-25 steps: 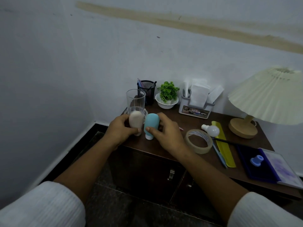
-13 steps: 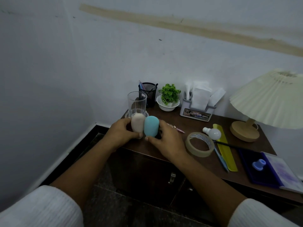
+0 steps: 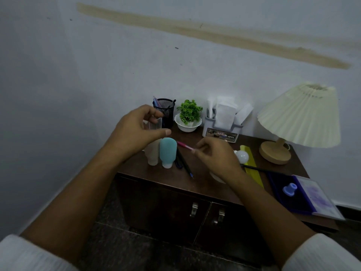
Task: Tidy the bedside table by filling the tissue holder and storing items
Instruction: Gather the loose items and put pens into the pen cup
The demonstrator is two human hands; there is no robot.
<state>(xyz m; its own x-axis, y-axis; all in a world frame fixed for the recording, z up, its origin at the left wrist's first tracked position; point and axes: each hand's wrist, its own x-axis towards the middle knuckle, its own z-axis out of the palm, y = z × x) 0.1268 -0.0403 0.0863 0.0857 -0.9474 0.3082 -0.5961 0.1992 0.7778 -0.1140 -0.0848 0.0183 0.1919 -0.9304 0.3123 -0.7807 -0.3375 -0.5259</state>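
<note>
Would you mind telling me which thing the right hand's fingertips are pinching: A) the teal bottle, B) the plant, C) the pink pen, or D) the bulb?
C: the right hand has its fingertips closed on the near end of the pink pen, just right of the bottles.

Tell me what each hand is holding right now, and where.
Right hand pinches the pink pen at one end. Left hand is curled round the glass near its rim.
</note>
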